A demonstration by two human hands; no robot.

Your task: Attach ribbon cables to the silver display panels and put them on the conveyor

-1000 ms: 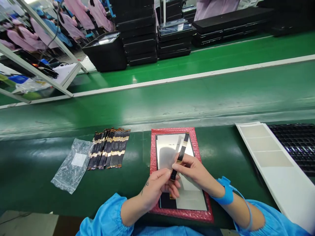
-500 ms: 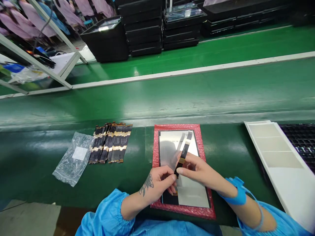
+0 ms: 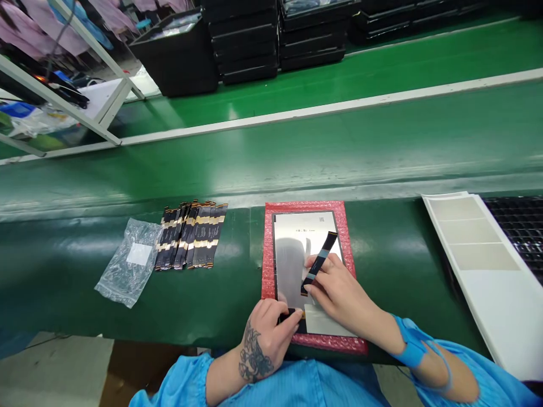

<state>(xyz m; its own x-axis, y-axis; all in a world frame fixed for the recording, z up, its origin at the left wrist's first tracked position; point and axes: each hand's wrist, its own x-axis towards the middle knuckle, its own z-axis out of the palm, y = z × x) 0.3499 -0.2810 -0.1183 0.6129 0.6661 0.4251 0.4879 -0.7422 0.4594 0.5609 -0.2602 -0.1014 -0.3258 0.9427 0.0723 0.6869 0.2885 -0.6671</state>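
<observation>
Black ribbon strip (image 3: 319, 263): one, tilted over middle of panel (image 3: 291, 270), pinched by right hand (image 3: 339, 288); grey bands show where gold showed half second ago. Left hand (image 3: 266, 333) has let go, now down at panel's seven o'clock, thumb and forefinger near together; whether gripping, cannot tell. One panel, lower part hidden by hands, on red bubble sheet (image 3: 268, 257). Nine o'clock: one clear bag (image 3: 129, 265), then strip pile (image 3: 190, 236), overlapped, uncountable. Eleven o'clock, far: black stack (image 3: 244, 42), top cut off.
</observation>
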